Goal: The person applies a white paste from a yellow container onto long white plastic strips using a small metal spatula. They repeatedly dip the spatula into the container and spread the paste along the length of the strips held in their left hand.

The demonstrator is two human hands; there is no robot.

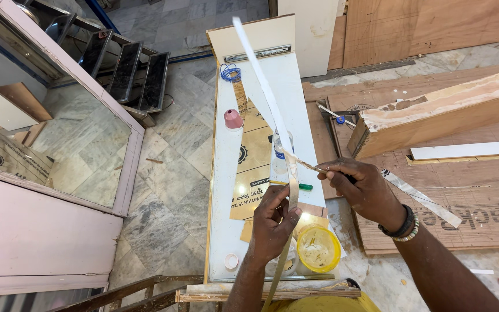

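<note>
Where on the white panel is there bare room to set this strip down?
Bare room runs along the white panel's left edge, between the pink cap and the small white lid. Crowded: the near right end around the yellow glue tub, and the middle, where the left hand holds the strip over the brown paper sheet.

Left hand (274, 222) reaches up from six o'clock, fingers pinched shut, thumb toward one o'clock. Right hand (365, 188), from five o'clock, fingers curled closed, points toward nine o'clock.
</note>
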